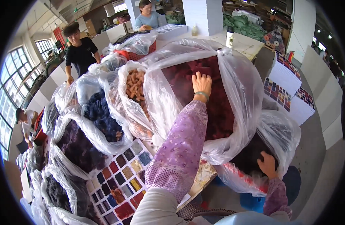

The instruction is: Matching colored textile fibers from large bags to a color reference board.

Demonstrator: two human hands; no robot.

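Note:
My left hand (201,83) reaches over a large clear plastic bag (245,86) filled with dark red fluffy fibre (219,120). Its fingers are closed at the far part of the red fibre; a flat dark red edge shows just beyond the fingertips, but I cannot make out what it is. Lower right, my right hand (268,165) is at the mouth of a second plastic bag (283,129) that holds very dark fibre (249,153). The fingers of this hand are bent and apart, with nothing visible in them. Both forearms wear purple patterned sleeves.
Left of the red bag stand open bags of orange-brown tufts (135,86), navy fibre (103,116) and dark purple fibre (78,146). A gridded tray of coloured swatches (123,175) lies near me. Swatch-covered stacks (288,75) stand at right. Several people work beyond the bags.

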